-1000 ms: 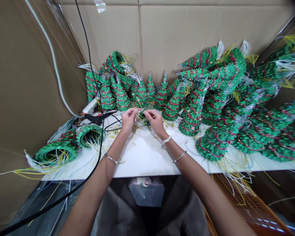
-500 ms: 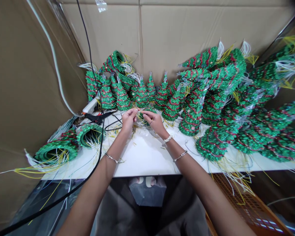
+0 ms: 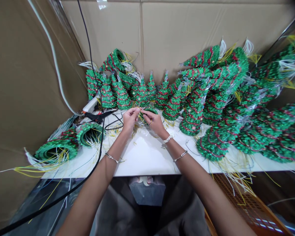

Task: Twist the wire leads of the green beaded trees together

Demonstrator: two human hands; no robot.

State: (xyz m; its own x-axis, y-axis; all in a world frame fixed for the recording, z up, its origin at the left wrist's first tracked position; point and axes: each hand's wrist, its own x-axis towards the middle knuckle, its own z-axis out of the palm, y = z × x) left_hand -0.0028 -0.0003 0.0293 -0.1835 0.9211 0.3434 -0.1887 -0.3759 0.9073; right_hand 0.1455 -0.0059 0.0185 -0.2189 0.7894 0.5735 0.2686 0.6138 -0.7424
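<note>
Both my hands meet over the middle of the white table (image 3: 147,157). My left hand (image 3: 129,120) pinches thin white and yellow wires (image 3: 140,120) that stick out of the open base of a small green beaded tree (image 3: 147,111) lying on its side. My right hand (image 3: 154,122) is closed on the same bundle of wires from the right, fingers curled. The tree's body is mostly hidden behind my fingers.
Rows of green and red beaded trees (image 3: 142,93) stand behind my hands, and a big heap of them (image 3: 231,105) fills the right. Two more lie at the left (image 3: 64,147). A glue gun (image 3: 98,115) and black cable (image 3: 93,75) lie left. Cardboard walls surround the table.
My hands have drawn slightly closer together on the wires; the right hand's fingers have shifted left toward the left hand. Nothing else moved.
</note>
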